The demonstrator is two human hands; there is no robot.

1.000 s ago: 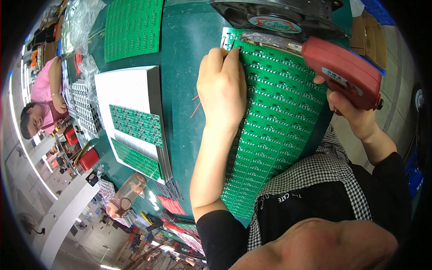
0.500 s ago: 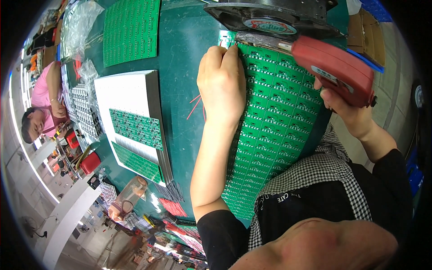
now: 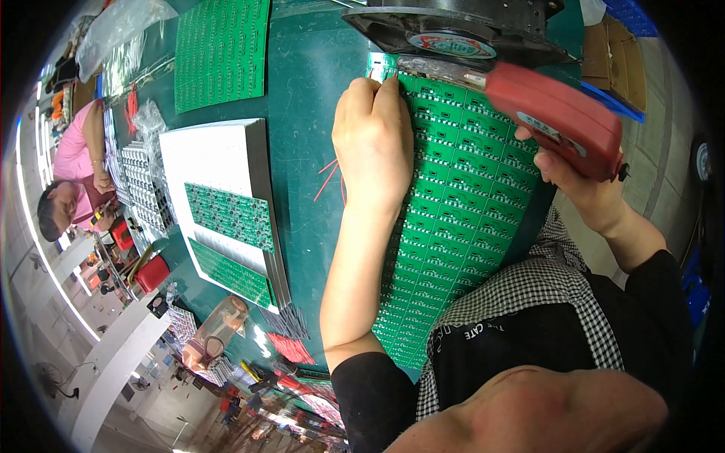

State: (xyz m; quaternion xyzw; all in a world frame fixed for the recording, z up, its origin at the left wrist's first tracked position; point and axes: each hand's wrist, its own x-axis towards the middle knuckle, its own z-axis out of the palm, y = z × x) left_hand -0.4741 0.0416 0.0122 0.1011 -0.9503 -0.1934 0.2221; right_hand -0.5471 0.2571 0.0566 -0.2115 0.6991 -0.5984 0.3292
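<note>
My right hand (image 3: 570, 181) grips a red soldering gun (image 3: 559, 117). The gun's metal tip reaches left over the top edge of a large green circuit board panel (image 3: 464, 181), just under a black fan. At the panel's upper left corner, my left hand (image 3: 370, 140) is closed, fingertips pinched together close to the tip. A bit of red wire shows at those fingertips, and thin red wires (image 3: 326, 181) trail out beside the wrist. The palm side of the left hand is hidden. Rows of small identical boards make up the panel.
The black fan (image 3: 453, 34) stands at the far edge. Left of my arm lie a thick white stack (image 3: 208, 151) with green boards on it and another green panel (image 3: 220, 57). Red wire bundles (image 3: 289, 349) lie nearer. A person in pink (image 3: 79, 151) sits at the left.
The soldering gun and my right hand have shifted very slightly left. My left hand stays almost in place. The person at the left has moved their hands a little.
</note>
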